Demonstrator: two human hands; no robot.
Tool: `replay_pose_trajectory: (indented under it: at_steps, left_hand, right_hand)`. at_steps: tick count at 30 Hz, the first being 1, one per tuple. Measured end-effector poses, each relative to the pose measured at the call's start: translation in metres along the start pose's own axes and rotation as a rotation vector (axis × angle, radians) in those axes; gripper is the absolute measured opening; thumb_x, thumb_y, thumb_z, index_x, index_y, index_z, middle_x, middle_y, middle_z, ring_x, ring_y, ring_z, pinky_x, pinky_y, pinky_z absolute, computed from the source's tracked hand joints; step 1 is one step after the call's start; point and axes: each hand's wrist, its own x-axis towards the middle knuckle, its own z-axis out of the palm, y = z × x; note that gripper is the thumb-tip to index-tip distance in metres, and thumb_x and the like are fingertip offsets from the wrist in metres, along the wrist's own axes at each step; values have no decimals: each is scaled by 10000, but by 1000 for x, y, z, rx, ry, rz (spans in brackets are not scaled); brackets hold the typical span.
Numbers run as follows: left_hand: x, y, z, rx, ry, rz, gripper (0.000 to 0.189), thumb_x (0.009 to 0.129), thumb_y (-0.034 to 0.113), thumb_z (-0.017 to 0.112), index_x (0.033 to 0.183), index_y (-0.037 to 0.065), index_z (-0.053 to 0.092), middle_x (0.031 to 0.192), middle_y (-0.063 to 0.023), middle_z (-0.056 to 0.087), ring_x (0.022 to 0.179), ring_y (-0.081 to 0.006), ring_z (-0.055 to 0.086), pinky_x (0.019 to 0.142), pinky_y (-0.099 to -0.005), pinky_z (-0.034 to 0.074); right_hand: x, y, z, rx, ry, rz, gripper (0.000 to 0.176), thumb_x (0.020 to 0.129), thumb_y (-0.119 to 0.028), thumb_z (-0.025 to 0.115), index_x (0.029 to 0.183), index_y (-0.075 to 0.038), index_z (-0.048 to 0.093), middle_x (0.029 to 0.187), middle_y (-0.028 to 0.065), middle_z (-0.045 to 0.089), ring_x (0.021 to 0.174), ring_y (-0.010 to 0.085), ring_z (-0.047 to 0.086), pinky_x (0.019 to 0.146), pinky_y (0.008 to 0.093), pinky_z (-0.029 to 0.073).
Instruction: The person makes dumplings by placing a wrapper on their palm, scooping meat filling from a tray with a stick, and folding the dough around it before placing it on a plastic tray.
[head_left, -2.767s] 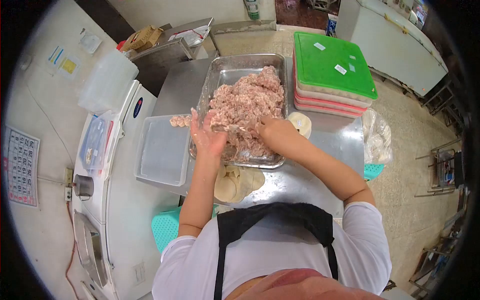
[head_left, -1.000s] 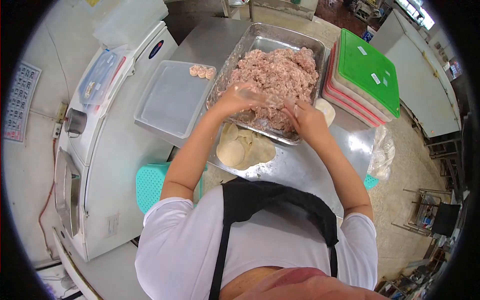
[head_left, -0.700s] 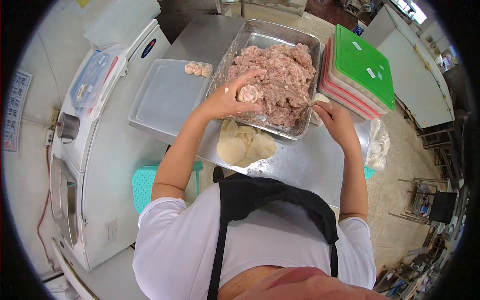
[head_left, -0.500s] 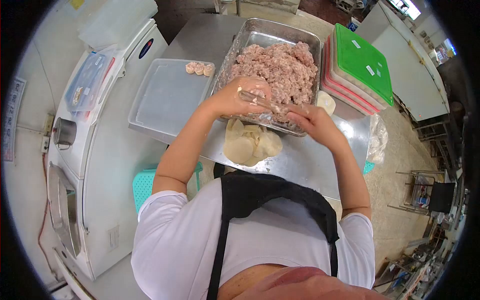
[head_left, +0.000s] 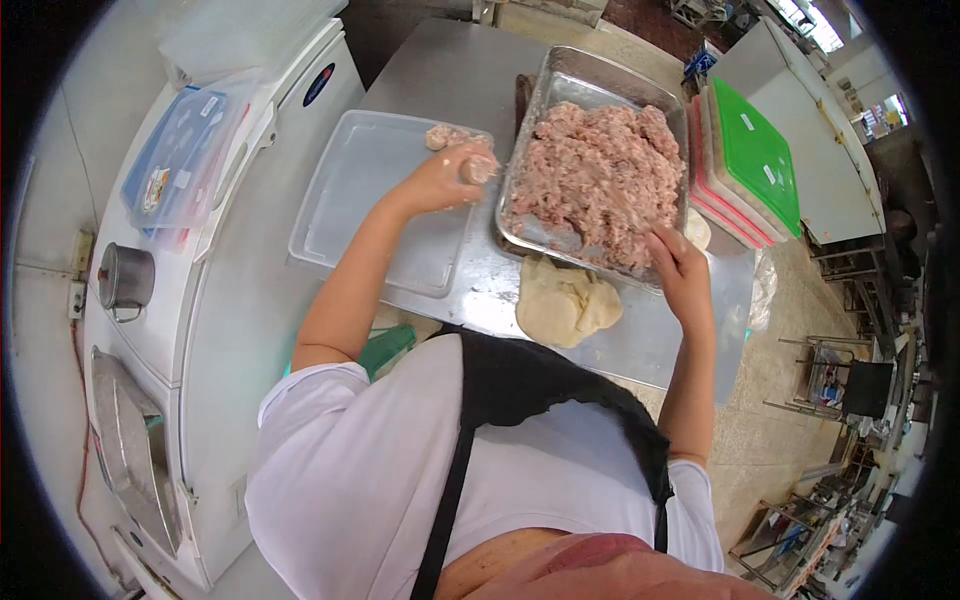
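the minced filling (head_left: 600, 180) is mottled pink and white in a shiny silver tray (head_left: 535, 233), and the dumpling (head_left: 481, 169) in the left hand (head_left: 437, 183) is pale cream and pink. the wrappers (head_left: 565, 300) are plain cream, the plastic container (head_left: 370, 190) is frosted clear, and the stacked boxes (head_left: 712, 205) are pink under a bright green lid (head_left: 755, 150). the apron (head_left: 530, 385) is black over a white shirt (head_left: 340, 460).

No text was legible. Blue oval badge (head_left: 322, 85) on white freezer (head_left: 250, 260): lettering too small to read. White stickers (head_left: 745, 122) on green lid (head_left: 765, 165): unreadable. Label (head_left: 207, 102) on blue-lidded box (head_left: 175, 150): print not resolved.
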Motion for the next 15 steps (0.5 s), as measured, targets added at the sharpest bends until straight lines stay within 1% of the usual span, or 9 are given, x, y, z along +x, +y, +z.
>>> replay_pose_trajectory:
  at_steps: [1,2,4,5,7,10,11,13,15]
  left_hand:
    - [-4,-23,-10,4,34,-120,487,698,178,742,1146,99,567,1118,-98,592,1068,-232,535,911,-353,430]
    - [-8,-52,-16,1,34,-121,487,698,178,742,1146,99,567,1118,-98,592,1068,-232,535,911,-353,430]
    - [-12,-100,-24,413,303,-144,503,690,152,714,1172,119,573,1110,-126,603,1004,-287,572,872,-376,459]
    - [-9,-115,-31,409,298,-142,503,690,152,714,1172,119,573,1110,-126,603,1004,-287,572,872,-376,459]
    - [0,-127,-43,414,384,-215,594,688,170,718,1246,111,524,1207,-195,572,1098,-329,561,901,-415,468]
    - [16,-125,-47,352,492,-263,712,708,149,712,1354,126,414,1194,-199,585,1067,-341,581,885,-419,475]
    - [22,-121,-48,348,488,-261,712,708,149,712,1354,126,414,1194,-199,585,1067,-341,581,885,-419,475]
    - [32,-113,-49,454,432,-335,837,723,109,701,1440,141,270,1164,-204,600,1059,-359,584,877,-431,477]
    - [37,-121,-47,456,373,-257,844,743,98,678,1457,141,229,1155,-204,605,1047,-365,588,874,-434,478]
  right_hand:
    - [-8,7,3,-2,-5,1,265,912,-207,598,1086,-10,638,855,116,669,746,232,631,682,331,484]
    - [-17,15,6,56,8,110,264,921,-194,590,1092,2,638,799,73,638,700,174,594,639,295,463]
    - [-37,22,11,109,20,228,263,930,-181,581,1098,14,638,743,30,607,655,116,557,596,258,442]
    - [-47,23,13,199,39,339,256,940,-184,571,1091,8,647,706,-2,554,616,80,503,553,228,402]
    - [-62,22,17,286,65,456,252,949,-187,560,1084,2,656,670,-35,502,577,44,449,510,198,363]
    - [-74,15,21,388,91,544,245,958,-193,546,1095,-26,662,631,-64,449,523,16,382,465,180,295]
    - [-76,12,20,413,103,550,252,959,-194,542,1110,-26,656,624,-68,432,523,14,372,463,179,287]
    - [-74,6,19,435,117,557,260,960,-195,538,1124,-27,650,617,-72,415,524,11,362,461,178,280]
    - [-71,3,16,404,130,521,261,971,-227,522,1087,-34,654,624,-76,405,536,9,351,471,180,273]
